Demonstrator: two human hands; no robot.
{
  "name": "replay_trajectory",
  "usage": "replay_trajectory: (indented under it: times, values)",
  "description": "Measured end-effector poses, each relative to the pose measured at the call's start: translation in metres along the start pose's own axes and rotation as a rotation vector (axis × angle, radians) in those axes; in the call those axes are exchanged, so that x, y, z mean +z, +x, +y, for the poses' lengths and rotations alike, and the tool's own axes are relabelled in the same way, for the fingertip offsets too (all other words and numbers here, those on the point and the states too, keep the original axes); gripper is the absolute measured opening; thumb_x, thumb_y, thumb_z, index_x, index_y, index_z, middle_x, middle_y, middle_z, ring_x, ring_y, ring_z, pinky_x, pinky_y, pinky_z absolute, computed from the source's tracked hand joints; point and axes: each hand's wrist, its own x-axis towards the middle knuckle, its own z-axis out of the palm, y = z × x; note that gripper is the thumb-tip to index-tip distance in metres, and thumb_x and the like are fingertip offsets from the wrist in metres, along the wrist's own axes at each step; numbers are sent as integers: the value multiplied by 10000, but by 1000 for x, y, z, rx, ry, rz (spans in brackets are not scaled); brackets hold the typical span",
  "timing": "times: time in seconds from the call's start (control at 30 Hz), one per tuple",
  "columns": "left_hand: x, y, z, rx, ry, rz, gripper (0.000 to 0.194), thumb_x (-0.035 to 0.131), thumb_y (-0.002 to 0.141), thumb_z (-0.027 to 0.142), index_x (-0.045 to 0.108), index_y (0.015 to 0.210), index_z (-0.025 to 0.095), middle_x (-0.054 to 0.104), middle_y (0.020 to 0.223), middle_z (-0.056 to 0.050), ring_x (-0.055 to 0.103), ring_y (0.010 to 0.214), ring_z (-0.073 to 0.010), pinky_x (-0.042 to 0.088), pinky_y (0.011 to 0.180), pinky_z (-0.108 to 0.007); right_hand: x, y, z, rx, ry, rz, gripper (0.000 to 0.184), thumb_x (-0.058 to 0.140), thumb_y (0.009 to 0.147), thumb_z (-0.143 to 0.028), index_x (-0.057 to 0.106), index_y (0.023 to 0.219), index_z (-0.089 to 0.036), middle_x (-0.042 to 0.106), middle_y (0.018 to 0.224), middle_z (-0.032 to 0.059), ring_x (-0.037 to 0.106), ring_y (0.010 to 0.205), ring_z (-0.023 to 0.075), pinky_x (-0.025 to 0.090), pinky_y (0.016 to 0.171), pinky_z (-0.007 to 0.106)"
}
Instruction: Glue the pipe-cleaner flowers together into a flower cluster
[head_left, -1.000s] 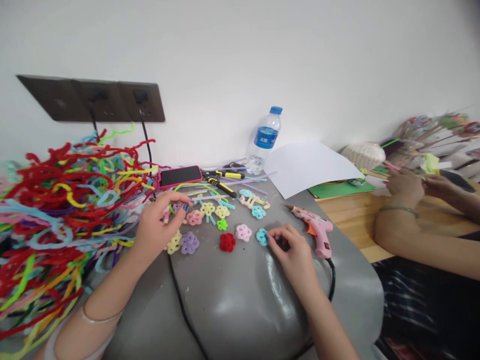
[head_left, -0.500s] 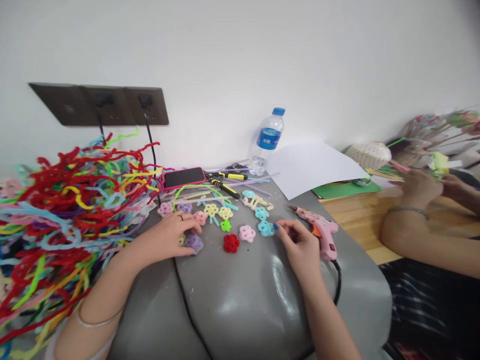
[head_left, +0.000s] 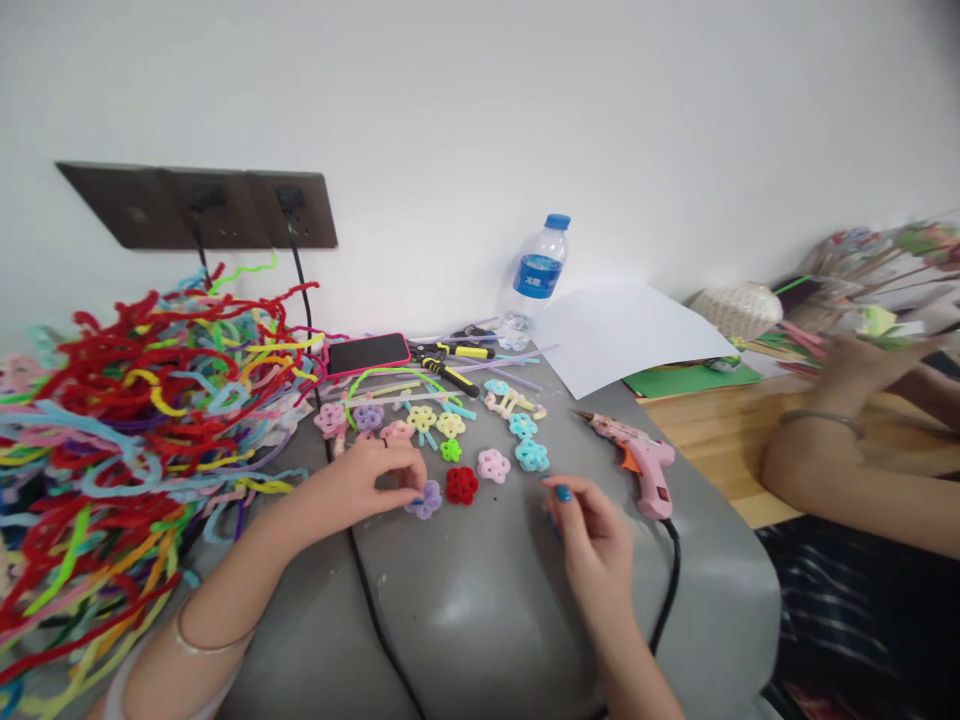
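Between the thumb and fingers of my left hand [head_left: 382, 487] is the edge of a purple pipe-cleaner flower [head_left: 426, 500], down on the grey tabletop [head_left: 465, 600]. Beside it lie a red flower [head_left: 462, 486] and a pink flower [head_left: 493, 466]. My right hand [head_left: 589, 530] hovers at the near right with its fingers curled together, and nothing shows in them. The nearest piece to it is a blue flower [head_left: 532, 456], apart from the fingertips. Behind these lie a small green flower [head_left: 451, 451] and yellow flowers [head_left: 422, 419].
A pink glue gun [head_left: 637, 460] with a black cord lies to the right. Tangled pipe cleaners [head_left: 150, 420] heap at left. Behind are a phone [head_left: 367, 354], pliers [head_left: 450, 372], a water bottle [head_left: 536, 280] and white paper [head_left: 630, 335]. Another person's arm [head_left: 832, 440] is at far right.
My left hand has come down from the back onto the purple flower and slid it right, towards the red one. My right hand has shifted the blue flower back, released it and drawn nearer me.
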Motion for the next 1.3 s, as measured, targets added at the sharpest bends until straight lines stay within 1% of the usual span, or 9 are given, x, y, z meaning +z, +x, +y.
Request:
replay_trajectory:
  times: [0.2,0.37,0.5,0.67,0.73,0.87,1.07,1.2,1.3]
  values:
    - [16,4,9,-52,-20,-22,72,569,920,193,596,854,201,653,821,35,595,763,-126,388,709,-215,32,-30,-17,-60,-47,-383,169,496,929,-222,660,954,-191,527,631,-35,491,531,127,385,506,226]
    - [16,3,9,-79,-42,38,64,511,921,176,528,870,210,624,829,44,581,766,-124,383,710,-220,40,-32,-23,-72,-115,-485,280,575,848,-132,593,1119,-202,536,766,-36,481,561,111,409,545,217]
    - [12,3,7,-125,-13,117,64,496,913,194,543,871,208,636,794,43,589,737,-127,393,732,-233,41,-31,-25,-99,-236,-519,309,632,776,-72,623,1049,-215,479,751,-44,475,589,122,393,561,225]
    - [8,3,-1,-182,128,185,61,564,869,244,606,842,208,442,566,78,467,536,-120,321,570,-234,35,-28,-21,-109,-224,-508,243,582,818,-100,642,1026,-210,466,731,-40,459,569,119,380,547,226]
    - [7,2,-5,-152,188,221,53,567,861,226,618,860,210,436,584,75,476,545,-120,331,580,-235,26,-24,-18,-82,-179,-479,205,570,846,-152,636,1033,-203,452,703,-46,450,547,116,372,522,223]
    - [0,-2,-10,-51,222,230,50,594,876,234,626,910,217,629,821,25,599,741,-144,420,721,-250,-3,-13,-14,-8,-134,-285,167,544,912,-296,629,1005,-186,439,664,-46,446,534,119,368,491,222]
    - [-3,-10,-17,-49,354,88,264,782,751,274,678,994,269,665,1222,-17,585,1158,-267,415,982,-360,-58,10,-1,29,-274,103,241,605,830,-418,640,919,-197,597,700,7,524,569,154,415,530,263]
    - [5,-8,-19,-35,382,66,213,737,793,253,687,1000,264,665,1225,-33,580,1166,-271,408,1021,-394,-92,23,12,166,-506,316,264,590,746,-468,577,830,-218,635,698,38,592,626,214,458,624,336]
    - [7,-5,-18,-2,383,92,153,639,862,224,704,997,253,696,1154,-51,600,1123,-263,404,1021,-401,-105,31,23,253,-623,350,306,567,673,-526,520,777,-242,620,688,43,603,638,247,461,627,372]
